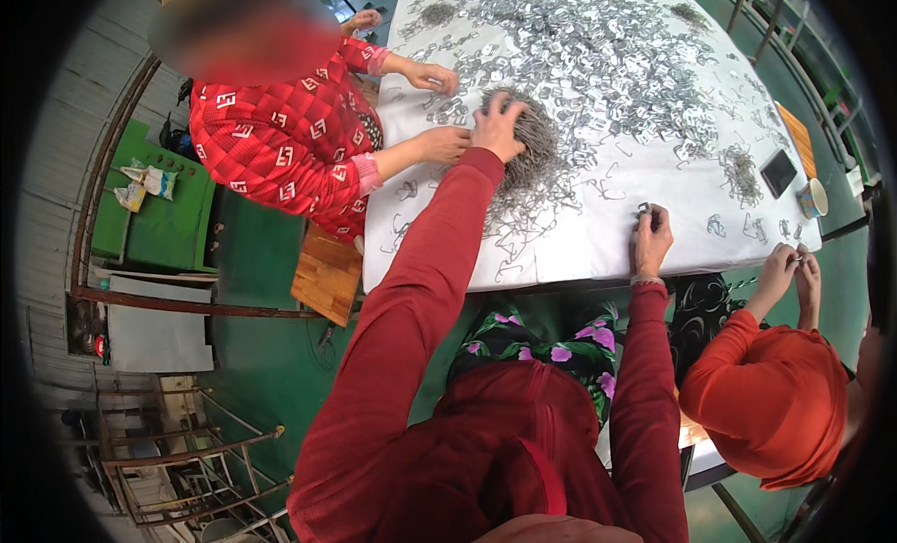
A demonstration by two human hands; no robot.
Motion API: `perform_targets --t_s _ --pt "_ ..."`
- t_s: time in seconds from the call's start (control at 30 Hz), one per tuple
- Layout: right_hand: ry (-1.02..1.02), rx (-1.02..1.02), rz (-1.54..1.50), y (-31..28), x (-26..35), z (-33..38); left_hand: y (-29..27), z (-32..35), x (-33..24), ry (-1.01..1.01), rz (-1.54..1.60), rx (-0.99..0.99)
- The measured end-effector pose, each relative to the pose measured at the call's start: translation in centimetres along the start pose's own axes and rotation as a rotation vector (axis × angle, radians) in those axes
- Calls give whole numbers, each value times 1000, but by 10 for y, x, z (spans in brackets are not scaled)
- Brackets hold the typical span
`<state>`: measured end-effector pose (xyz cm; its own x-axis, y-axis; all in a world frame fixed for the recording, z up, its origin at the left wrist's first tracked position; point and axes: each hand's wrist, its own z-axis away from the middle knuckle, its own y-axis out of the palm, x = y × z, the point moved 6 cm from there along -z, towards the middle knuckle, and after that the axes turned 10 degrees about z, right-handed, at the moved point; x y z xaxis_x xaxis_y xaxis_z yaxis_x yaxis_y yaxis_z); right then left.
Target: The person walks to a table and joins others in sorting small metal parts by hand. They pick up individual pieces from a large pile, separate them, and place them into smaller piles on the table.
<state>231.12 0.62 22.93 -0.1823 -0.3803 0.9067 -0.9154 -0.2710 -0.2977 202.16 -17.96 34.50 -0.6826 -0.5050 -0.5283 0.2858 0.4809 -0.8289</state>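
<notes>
My left hand [498, 132] reaches across the white table [570, 263], its fingers spread over a dense grey pile of bent wire pieces [535, 146] and touching its top. Loose bent wires spill from the near side of that pile. Close to the table's front edge, my right hand [653, 236] is closed in a pinch around a small metal clip [644, 208]; its exact shape is partly covered by the fingers. Beyond the wire pile lies a broad heap of shiny flat metal clips [607, 52].
A co-worker in a red patterned jacket [290, 136] has both hands beside the wire pile. Another in orange [775, 393] works at the right edge. A smaller wire heap [740, 176], a phone [778, 174] and a paper cup [813, 199] are at the right. Wooden stool [325, 272] at left.
</notes>
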Motion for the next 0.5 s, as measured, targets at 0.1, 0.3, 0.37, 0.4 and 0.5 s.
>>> perform_targets --t_s 0.1,0.3,0.37,0.4,0.5 --pt "55 21 4 -1 0 2 -13 8 41 -7 215 -180" --pt "18 2 17 0 5 -1 -6 16 37 -22 93 -203" --pt "34 14 16 0 8 -2 -7 14 25 -96 35 -147" --pt "27 8 29 -1 7 -2 -8 15 14 -137 -20 -100" --pt "30 -12 63 -1 5 -2 -10 22 -31 -35 -310 -223"
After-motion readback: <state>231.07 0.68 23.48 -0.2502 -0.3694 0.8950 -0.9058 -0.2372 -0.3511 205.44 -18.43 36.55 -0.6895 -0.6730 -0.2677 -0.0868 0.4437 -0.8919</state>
